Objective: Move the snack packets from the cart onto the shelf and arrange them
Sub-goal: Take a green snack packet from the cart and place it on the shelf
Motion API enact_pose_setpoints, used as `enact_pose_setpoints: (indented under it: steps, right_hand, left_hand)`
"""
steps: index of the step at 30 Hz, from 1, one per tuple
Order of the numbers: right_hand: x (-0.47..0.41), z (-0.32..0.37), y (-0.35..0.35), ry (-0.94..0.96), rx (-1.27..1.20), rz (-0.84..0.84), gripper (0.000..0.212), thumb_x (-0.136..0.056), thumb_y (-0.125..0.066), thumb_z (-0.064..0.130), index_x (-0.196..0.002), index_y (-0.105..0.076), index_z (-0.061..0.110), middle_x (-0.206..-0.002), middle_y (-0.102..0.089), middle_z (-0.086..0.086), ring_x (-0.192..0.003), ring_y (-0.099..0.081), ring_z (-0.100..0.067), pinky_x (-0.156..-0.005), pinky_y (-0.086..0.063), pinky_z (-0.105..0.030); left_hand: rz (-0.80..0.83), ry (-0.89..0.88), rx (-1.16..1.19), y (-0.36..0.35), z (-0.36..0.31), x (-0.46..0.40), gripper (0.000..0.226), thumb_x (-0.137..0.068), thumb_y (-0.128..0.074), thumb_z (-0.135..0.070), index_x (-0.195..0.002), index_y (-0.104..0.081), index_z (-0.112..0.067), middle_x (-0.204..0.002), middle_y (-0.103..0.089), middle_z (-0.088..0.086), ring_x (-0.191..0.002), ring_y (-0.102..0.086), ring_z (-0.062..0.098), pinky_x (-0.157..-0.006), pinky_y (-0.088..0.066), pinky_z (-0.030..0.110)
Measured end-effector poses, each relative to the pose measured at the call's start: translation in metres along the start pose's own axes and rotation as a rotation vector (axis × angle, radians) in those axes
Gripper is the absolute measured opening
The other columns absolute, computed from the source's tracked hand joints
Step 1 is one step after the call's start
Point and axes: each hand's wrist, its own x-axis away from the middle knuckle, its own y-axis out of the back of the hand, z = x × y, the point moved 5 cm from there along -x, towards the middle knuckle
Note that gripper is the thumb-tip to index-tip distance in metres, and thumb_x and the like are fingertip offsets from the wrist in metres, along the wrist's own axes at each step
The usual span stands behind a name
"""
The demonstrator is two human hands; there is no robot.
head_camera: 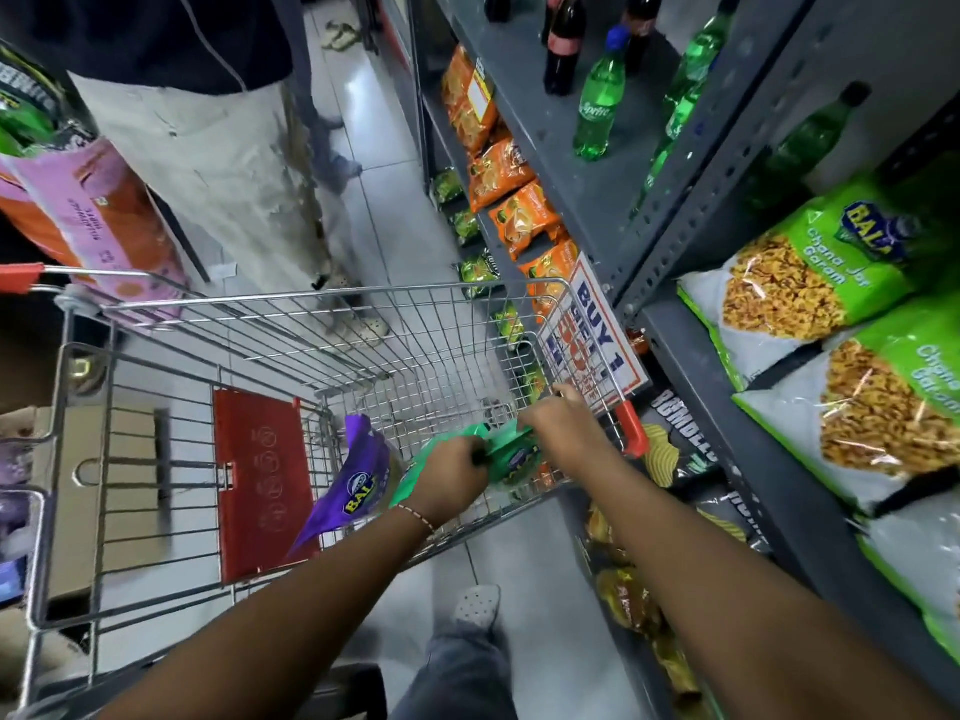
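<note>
Wire shopping cart [363, 324]: left hand [449, 480] and right hand [563, 423] both clamped on one green snack packet [506, 449]. Purple Balaji packet [358, 485] just beside (left of it), tilted.

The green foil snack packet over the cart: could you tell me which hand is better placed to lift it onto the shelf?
Probably the right hand: it already grips the green foil snack packet and is nearest the grey metal shelf. The left hand also holds it, on the far side.

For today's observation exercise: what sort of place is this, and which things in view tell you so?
Most likely a small grocery shop aisle. A wire shopping cart stands beside grey metal shelving stocked with snack packets and soft-drink bottles, and a "BUY 1" offer sign hangs there.
</note>
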Motion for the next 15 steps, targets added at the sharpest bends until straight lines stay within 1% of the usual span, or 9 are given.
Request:
enact_pose_setpoints:
  steps: [3, 4, 5, 6, 7, 8, 10, 13, 15]
  right_hand:
    - [0.019, 0.002, 0.032, 0.021, -0.108, -0.141, 0.022, -0.086, -0.058, 0.009, -0.1, -0.073, 0.016, -0.099, -0.075, -0.006, -0.109, -0.062, -0.029, -0.118, -0.025, -0.046]
    - [0.027, 0.001, 0.046, 0.017, -0.131, -0.181, 0.024, -0.083, -0.057, 0.006, -0.097, -0.074, 0.015, -0.095, -0.075, -0.007, -0.103, -0.063, -0.029, -0.113, -0.03, -0.047]
    - [0.037, 0.002, 0.062, 0.015, -0.15, -0.233, 0.027, -0.079, -0.054, 0.002, -0.095, -0.074, 0.013, -0.092, -0.075, -0.008, -0.097, -0.063, -0.03, -0.107, -0.036, -0.047]
    - [0.047, 0.003, 0.081, 0.018, -0.162, -0.291, 0.031, -0.075, -0.052, 0.0, -0.094, -0.073, 0.011, -0.09, -0.074, -0.01, -0.093, -0.064, -0.031, -0.098, -0.043, -0.046]
    - [0.057, 0.005, 0.1, 0.024, -0.166, -0.351, 0.033, -0.072, -0.05, 0.0, -0.094, -0.073, 0.011, -0.09, -0.074, -0.012, -0.091, -0.065, -0.034, -0.088, -0.048, -0.045]
    - [0.07, 0.007, 0.12, 0.024, -0.166, -0.416, 0.033, -0.071, -0.05, 0.001, -0.094, -0.072, 0.01, -0.091, -0.074, -0.013, -0.091, -0.066, -0.036, -0.08, -0.051, -0.044]
    - [0.099, 0.012, 0.16, 0.03, -0.185, -0.575, 0.033, -0.071, -0.053, 0.001, -0.094, -0.073, 0.014, -0.091, -0.073, -0.013, -0.09, -0.066, -0.038, -0.071, -0.054, -0.045]
    - [0.14, 0.026, 0.219, 0.059, -0.242, -0.795, 0.037, -0.071, -0.053, 0.004, -0.095, -0.074, 0.024, -0.091, -0.074, -0.006, -0.092, -0.066, -0.034, -0.07, -0.054, -0.042]
    - [0.179, 0.035, 0.261, 0.073, -0.282, -0.927, 0.04, -0.07, -0.052, 0.005, -0.098, -0.073, 0.026, -0.096, -0.074, -0.002, -0.098, -0.064, -0.03, -0.074, -0.054, -0.041]
  left_hand:
    - [-0.109, -0.032, 0.178, 0.028, -0.011, 0.016, 0.022, -0.082, -0.063, -0.008, -0.1, -0.075, -0.009, -0.094, -0.077, 0.009, -0.082, -0.07, 0.023, -0.061, -0.045, 0.008]
    - [-0.129, -0.053, 0.289, 0.038, -0.016, 0.023, 0.019, -0.082, -0.064, -0.005, -0.098, -0.075, -0.006, -0.095, -0.076, 0.008, -0.081, -0.069, 0.02, -0.064, -0.046, 0.003]
    - [-0.152, -0.075, 0.429, 0.048, -0.021, 0.033, 0.017, -0.082, -0.066, -0.003, -0.096, -0.075, -0.004, -0.096, -0.076, 0.007, -0.083, -0.07, 0.019, -0.072, -0.051, 0.007]
    - [-0.186, -0.082, 0.568, 0.059, -0.025, 0.043, 0.016, -0.081, -0.068, -0.003, -0.095, -0.075, -0.005, -0.095, -0.077, 0.004, -0.085, -0.072, 0.018, -0.079, -0.055, 0.016]
    - [-0.235, -0.1, 0.68, 0.069, -0.027, 0.054, 0.015, -0.08, -0.07, -0.005, -0.093, -0.075, -0.011, -0.092, -0.078, -0.002, -0.086, -0.073, 0.013, -0.08, -0.057, 0.022]
    - [-0.271, -0.126, 0.74, 0.077, -0.031, 0.063, 0.016, -0.079, -0.072, -0.006, -0.091, -0.073, -0.017, -0.088, -0.078, -0.008, -0.084, -0.072, 0.007, -0.079, -0.056, 0.022]
    - [-0.27, -0.21, 0.789, 0.085, -0.05, 0.08, 0.023, -0.075, -0.074, -0.007, -0.094, -0.067, -0.018, -0.09, -0.078, -0.014, -0.085, -0.07, 0.002, -0.082, -0.055, 0.021]
    - [-0.226, -0.347, 0.708, 0.095, -0.084, 0.09, 0.049, -0.066, -0.082, -0.007, -0.106, -0.055, -0.01, -0.09, -0.075, -0.02, -0.085, -0.066, -0.005, -0.083, -0.05, 0.016]
    - [-0.215, -0.445, 0.643, 0.112, -0.121, 0.102, 0.065, -0.054, -0.091, -0.023, -0.111, -0.059, -0.024, -0.101, -0.075, -0.014, -0.095, -0.069, 0.005, -0.088, -0.052, 0.026]
